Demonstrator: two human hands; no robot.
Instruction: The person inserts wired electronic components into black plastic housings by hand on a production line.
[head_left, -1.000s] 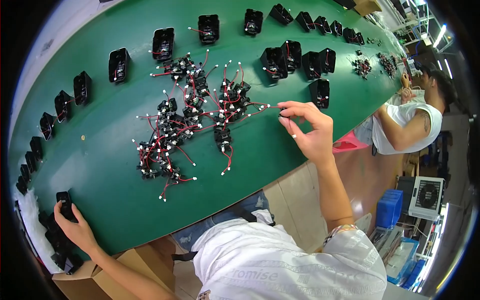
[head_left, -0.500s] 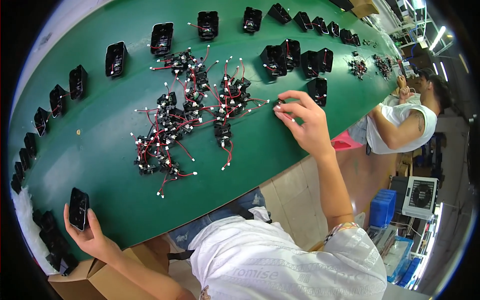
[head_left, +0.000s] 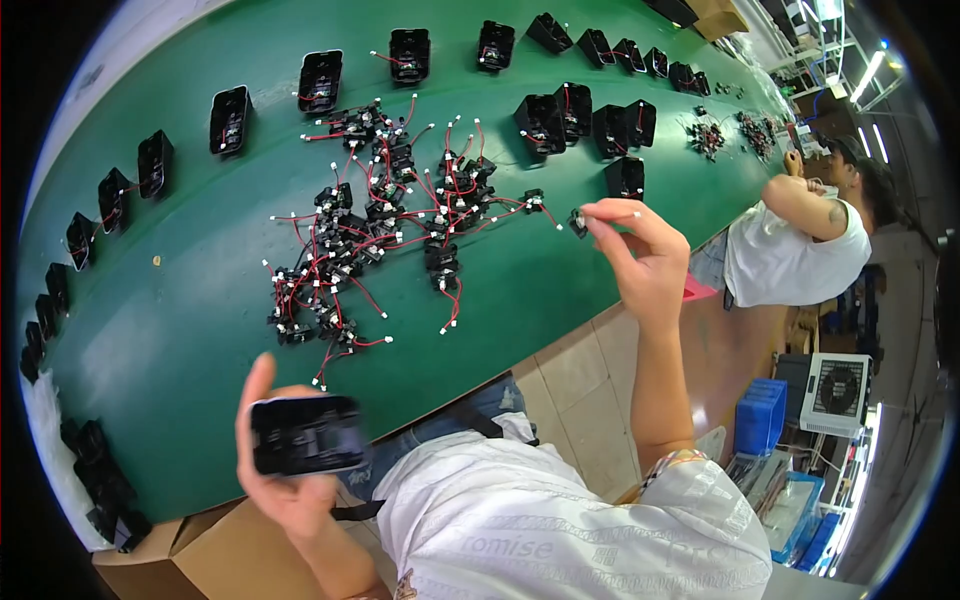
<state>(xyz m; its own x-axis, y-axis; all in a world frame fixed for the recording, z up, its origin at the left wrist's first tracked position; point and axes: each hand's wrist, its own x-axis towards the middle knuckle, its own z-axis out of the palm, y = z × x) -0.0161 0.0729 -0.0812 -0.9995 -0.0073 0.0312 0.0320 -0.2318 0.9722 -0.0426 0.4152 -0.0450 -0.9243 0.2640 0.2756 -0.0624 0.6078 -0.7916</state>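
My left hand grips a black plastic housing, held turned sideways above the near edge of the table, thumb and fingers around its edges. It is slightly blurred. Between the thumb and fingertips of my right hand is a small black connector part; a white plug end shows beside the fingers. To the left of that hand, a similar small part with a red wire lies on the table. In the middle spreads a pile of wired black parts with red leads and white plugs.
Black housings stand in a curved row along the far side of the green table. More housings cluster right of the pile. A cardboard box sits below the near edge. At the right, a person in white works.
My left hand has brought the housing rightward from the far left and turned it sideways. The right hand has shifted slightly right with the small part, and a similar part now shows on the table.
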